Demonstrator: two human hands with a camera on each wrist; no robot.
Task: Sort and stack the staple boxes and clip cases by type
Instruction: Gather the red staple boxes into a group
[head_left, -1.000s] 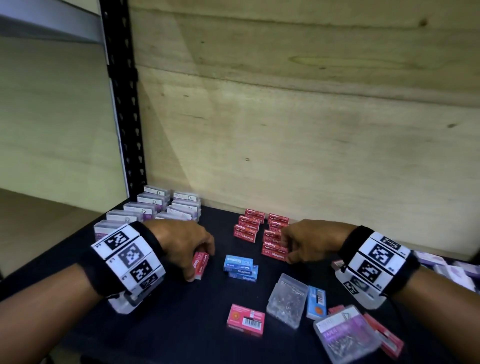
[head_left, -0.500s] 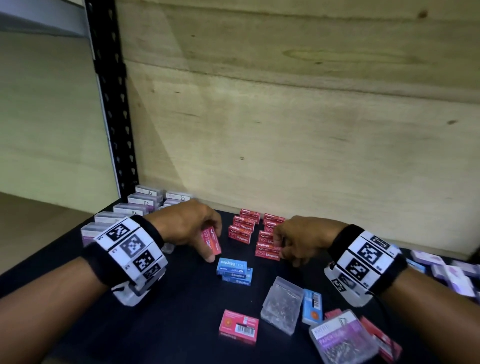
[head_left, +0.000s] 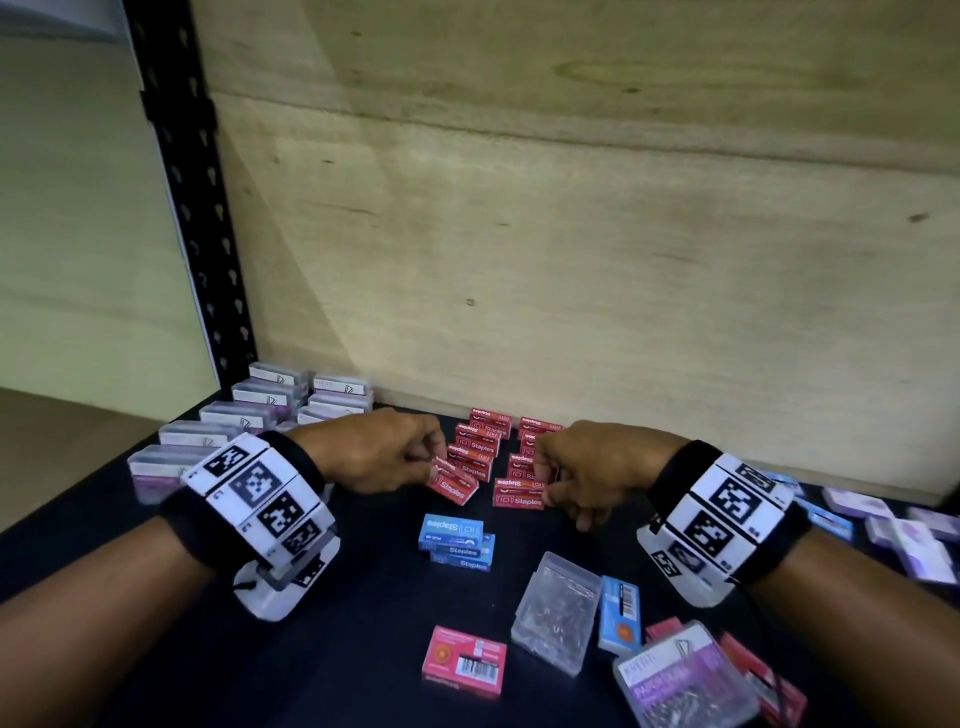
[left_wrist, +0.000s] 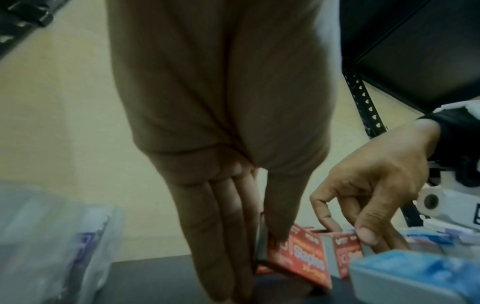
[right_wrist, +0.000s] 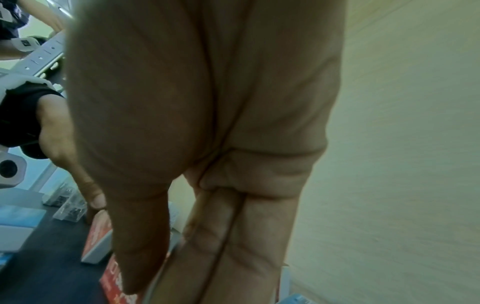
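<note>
Red staple box now carried from bench front up against red rows, tilted, pinched by left hand. Right hand apparently grips front right-row box. Joins its type; loose boxes remain.

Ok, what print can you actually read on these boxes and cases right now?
"Staples": red box pinched by the left hand.
"Staples": front box of the red stacks.
"Staples": blue boxes.
Barcode digits on the loose red box: too small.
Clip case label: blurred.
</note>
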